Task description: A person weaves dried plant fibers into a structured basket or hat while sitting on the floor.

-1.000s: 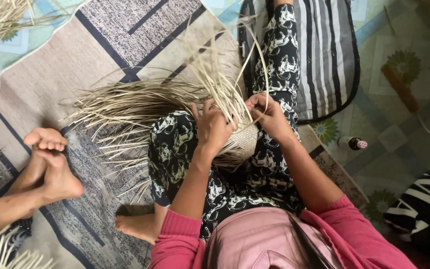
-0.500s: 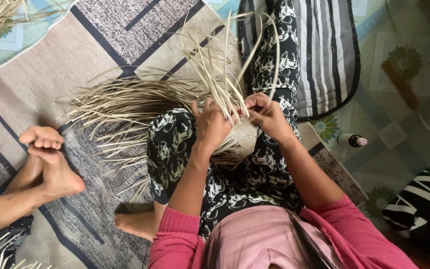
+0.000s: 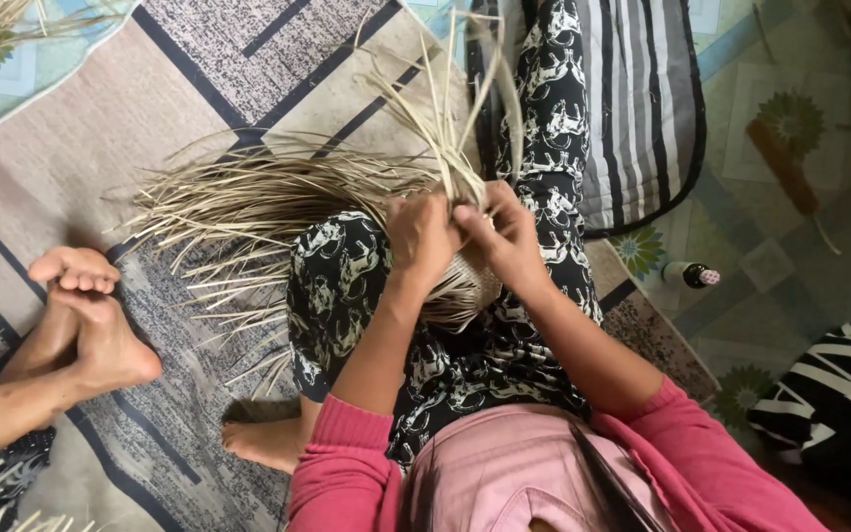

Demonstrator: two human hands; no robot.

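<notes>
I sit on a patterned mat with a half-woven piece of pale dry palm strips (image 3: 465, 286) on my lap. My left hand (image 3: 421, 236) and my right hand (image 3: 499, 232) are pressed close together over its woven edge, both pinching strips. A bundle of loose strips (image 3: 445, 108) rises from my fingers and fans upward. More loose strips (image 3: 248, 202) spread left across my knee and the mat. My legs wear black trousers with a white print (image 3: 347, 286).
Another person's bare feet (image 3: 86, 315) rest on the mat at the left. A grey striped cushion (image 3: 632, 108) lies at the top right, a small bottle with a pink cap (image 3: 691, 275) on the tiled floor, and a black-and-white striped cloth (image 3: 839, 394) at the right.
My two hands have drawn closer together on the woven edge. The upright strips have swung from a wide curve into a tighter bundle.
</notes>
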